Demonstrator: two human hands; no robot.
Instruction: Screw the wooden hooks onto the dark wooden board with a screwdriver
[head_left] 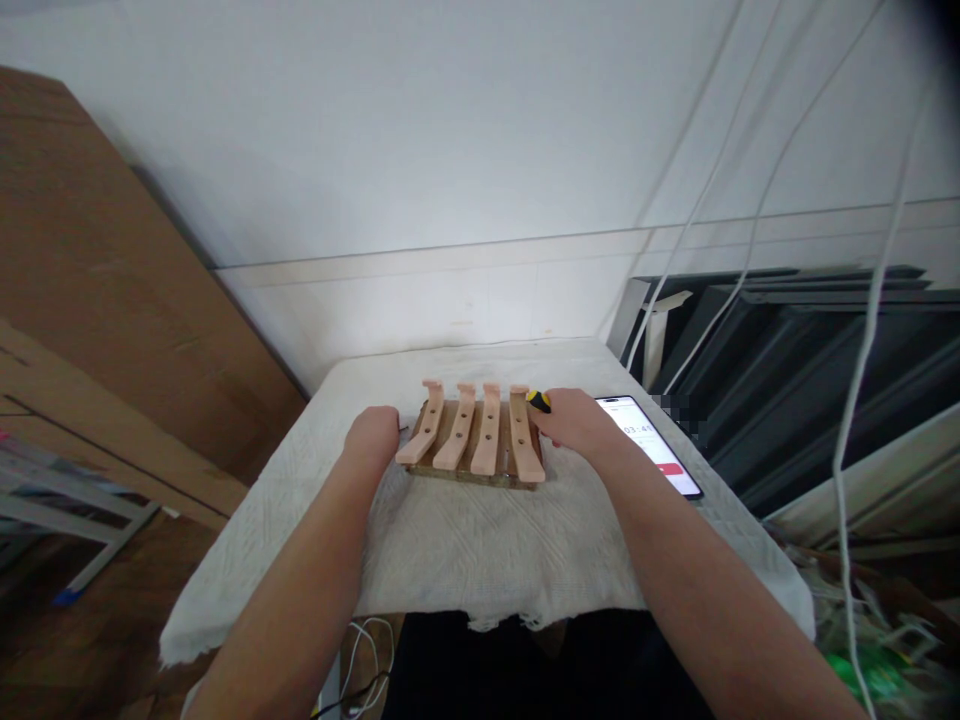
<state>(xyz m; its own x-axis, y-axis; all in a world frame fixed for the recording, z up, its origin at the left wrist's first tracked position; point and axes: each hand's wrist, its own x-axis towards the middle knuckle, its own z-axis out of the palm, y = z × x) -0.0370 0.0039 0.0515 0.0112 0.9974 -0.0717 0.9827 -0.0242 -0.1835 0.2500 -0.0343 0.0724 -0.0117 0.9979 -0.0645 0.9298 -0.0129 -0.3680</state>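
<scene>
A brown wooden board [474, 480] lies on the cloth in front of me, with several pale wooden hooks [489, 437] set side by side across it. Dark round holes or screw heads dot each hook. At the board's left end, my left hand [373, 432] is closed; a small dark tip shows by its fingers, too small to name. My right hand [576, 415] is closed around a screwdriver at the right end, and only the yellow-and-black handle [538, 401] shows. Its fingers are partly hidden beside the rightmost hook.
A phone [649, 445] showing a timer lies right of my right hand. White cloth [495, 550] covers the table, which meets a white wall. Cardboard [112, 270] stands at left; dark panels [825, 370] and a hanging white cable [847, 440] are at right.
</scene>
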